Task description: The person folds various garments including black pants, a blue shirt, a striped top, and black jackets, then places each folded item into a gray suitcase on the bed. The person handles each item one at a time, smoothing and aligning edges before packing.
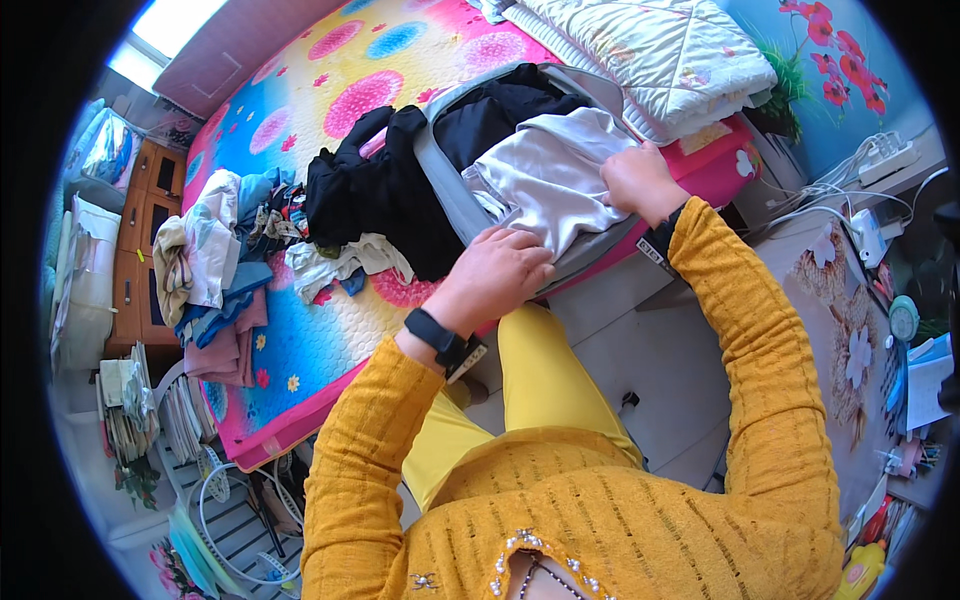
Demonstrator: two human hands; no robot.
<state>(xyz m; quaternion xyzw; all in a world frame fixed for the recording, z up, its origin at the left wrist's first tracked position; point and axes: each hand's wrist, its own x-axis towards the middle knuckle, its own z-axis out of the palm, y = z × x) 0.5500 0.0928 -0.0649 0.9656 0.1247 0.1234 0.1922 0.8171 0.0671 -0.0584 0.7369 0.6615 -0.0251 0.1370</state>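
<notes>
A grey-edged soft case (442,169), apparently a suitcase, lies unzipped at the edge of the bed. Black clothing (487,112) fills its far part, and a crumpled white garment (551,169) is spread over the near part. My right hand (641,180) has its fingers curled on the garment's right edge, by the case's rim. At the near left corner, my left hand (491,274) lies over the rim with its fingertips at the white cloth; its thumb and grip are hidden. Black garments (382,187) lie on the bed against the case's left side.
Piled clothes (217,247) and a rumpled white cloth (349,262) lie left on the patterned bed cover (300,330). A folded quilt (660,60) sits beyond the case. To the right, a desk (817,285) holds a power strip (889,157) with cables. Metal rack shelving (247,517) stands lower left.
</notes>
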